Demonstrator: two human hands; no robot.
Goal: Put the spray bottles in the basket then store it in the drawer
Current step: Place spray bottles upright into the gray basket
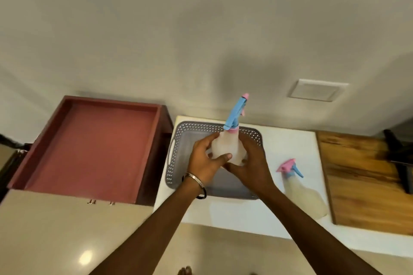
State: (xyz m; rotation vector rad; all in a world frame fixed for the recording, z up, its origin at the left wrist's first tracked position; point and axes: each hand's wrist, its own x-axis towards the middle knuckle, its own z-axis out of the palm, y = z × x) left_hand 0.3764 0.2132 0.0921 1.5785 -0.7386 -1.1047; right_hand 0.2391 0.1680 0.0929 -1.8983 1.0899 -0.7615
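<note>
Fingers around spray bottle

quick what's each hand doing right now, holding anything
Left hand: fingers curled round the spray bottle, held over the basket.
Right hand: grips the same bottle from the other side.

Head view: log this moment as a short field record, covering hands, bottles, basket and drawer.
held bottle: translucent spray bottle, upright above the basket
left hand: left hand grips the bottle's body
right hand: right hand grips its other side
second bottle: second spray bottle lies on the white tabletop, right of the basket
basket: grey perforated basket, no bottle resting inside
drawer: red drawer open, left of the basket
</note>
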